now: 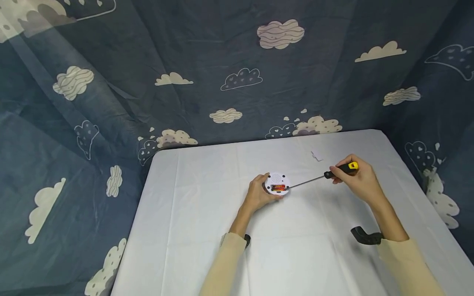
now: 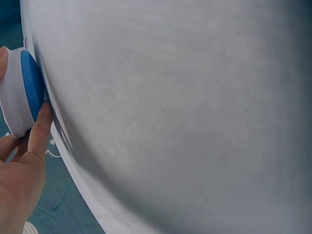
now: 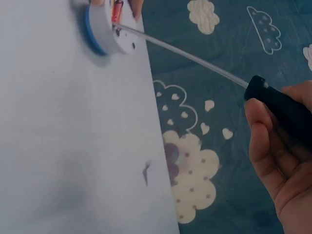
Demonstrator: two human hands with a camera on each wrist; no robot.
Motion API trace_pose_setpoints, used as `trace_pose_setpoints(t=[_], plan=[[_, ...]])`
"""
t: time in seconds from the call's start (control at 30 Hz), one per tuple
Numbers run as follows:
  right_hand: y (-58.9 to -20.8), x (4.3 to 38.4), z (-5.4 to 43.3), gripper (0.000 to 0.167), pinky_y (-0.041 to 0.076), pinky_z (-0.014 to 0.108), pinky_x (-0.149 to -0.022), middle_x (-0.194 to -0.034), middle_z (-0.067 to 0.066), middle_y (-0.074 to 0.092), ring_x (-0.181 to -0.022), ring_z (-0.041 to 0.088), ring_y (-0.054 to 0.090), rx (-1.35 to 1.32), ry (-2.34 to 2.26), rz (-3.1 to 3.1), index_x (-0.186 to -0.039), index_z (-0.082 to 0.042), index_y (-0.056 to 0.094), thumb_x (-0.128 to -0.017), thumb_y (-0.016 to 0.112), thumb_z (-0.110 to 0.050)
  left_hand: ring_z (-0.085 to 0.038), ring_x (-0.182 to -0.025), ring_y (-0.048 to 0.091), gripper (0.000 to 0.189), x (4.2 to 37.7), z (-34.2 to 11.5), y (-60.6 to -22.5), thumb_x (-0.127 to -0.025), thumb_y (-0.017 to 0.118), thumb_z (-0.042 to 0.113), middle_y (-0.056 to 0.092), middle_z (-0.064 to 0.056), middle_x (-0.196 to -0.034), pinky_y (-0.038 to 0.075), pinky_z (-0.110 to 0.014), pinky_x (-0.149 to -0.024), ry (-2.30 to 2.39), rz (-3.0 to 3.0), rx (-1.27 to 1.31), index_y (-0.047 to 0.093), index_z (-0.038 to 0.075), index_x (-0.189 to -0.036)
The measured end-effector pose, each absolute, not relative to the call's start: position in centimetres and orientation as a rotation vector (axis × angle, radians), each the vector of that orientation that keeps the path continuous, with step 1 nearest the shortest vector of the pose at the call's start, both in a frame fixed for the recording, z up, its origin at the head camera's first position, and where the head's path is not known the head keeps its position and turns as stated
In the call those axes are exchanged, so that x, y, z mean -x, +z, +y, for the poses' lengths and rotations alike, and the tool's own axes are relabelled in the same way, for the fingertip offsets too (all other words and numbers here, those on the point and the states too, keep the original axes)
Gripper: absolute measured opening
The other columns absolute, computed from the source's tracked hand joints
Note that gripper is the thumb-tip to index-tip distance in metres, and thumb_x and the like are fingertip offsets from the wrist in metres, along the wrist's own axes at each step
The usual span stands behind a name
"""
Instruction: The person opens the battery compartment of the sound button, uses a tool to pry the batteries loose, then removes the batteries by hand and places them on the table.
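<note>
My left hand (image 1: pixel 256 194) grips a round white device (image 1: pixel 276 178) by its edge, thumb at the near side and fingers at the far side. Small holes dot its upturned face, and red batteries (image 1: pixel 278 187) lie in an uncovered compartment. The left wrist view shows the device's blue underside (image 2: pixel 32 85) just over the tabletop. Between thumb and fingers, my right hand (image 1: pixel 361 181) holds a screwdriver (image 3: pixel 195 59) by its black handle, which has a yellow end. Its long metal shaft points left, the tip at the end of the battery compartment.
A white cloth covers the table (image 1: pixel 207 213). Toward its back right lies a small pale piece with a dark edge (image 1: pixel 317 156). Dark blue curtains (image 1: pixel 207 49) with cloud prints hang behind and along both sides. A black bracket (image 1: pixel 365 236) juts from the right wrist.
</note>
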State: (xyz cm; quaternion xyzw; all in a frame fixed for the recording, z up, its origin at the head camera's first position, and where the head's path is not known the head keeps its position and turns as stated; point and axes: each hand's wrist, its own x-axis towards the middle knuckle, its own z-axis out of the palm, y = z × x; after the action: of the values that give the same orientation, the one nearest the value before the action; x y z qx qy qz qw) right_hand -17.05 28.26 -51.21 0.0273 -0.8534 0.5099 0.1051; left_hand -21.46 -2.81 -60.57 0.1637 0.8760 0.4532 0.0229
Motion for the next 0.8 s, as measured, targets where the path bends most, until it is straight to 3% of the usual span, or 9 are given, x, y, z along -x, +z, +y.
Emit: trace_pose_setpoints(t=[0.47, 0.8], plan=[[-57.0, 17.7, 31.1, 0.017, 0.063, 0.025, -0.064, -0.076, 0.001, 0.077, -0.061, 0.015, 0.074, 0.046, 2.069, -2.151, -0.103, 0.004, 0.056, -0.098, 0.069, -0.006, -0.023, -0.119, 0.068, 0.097, 22.1, -3.4, -60.7, -0.065, 0.101, 0.025, 0.071, -0.015, -0.127, 0.053, -0.031, -0.110, 1.426, 2.702, -0.523, 0.055, -0.006, -0.144], [-60.1, 16.7, 31.4, 0.011, 0.063, 0.022, -0.066, -0.079, -0.001, 0.075, -0.065, 0.011, 0.075, 0.157, 2.227, -1.986, -0.098, 0.000, 0.061, -0.100, 0.069, -0.008, -0.024, -0.126, 0.065, 0.097, 22.1, -3.3, -60.8, -0.066, 0.100, 0.024, 0.069, -0.016, -0.133, 0.050, -0.033, -0.114, 1.453, 2.661, -0.482, 0.053, -0.006, -0.146]])
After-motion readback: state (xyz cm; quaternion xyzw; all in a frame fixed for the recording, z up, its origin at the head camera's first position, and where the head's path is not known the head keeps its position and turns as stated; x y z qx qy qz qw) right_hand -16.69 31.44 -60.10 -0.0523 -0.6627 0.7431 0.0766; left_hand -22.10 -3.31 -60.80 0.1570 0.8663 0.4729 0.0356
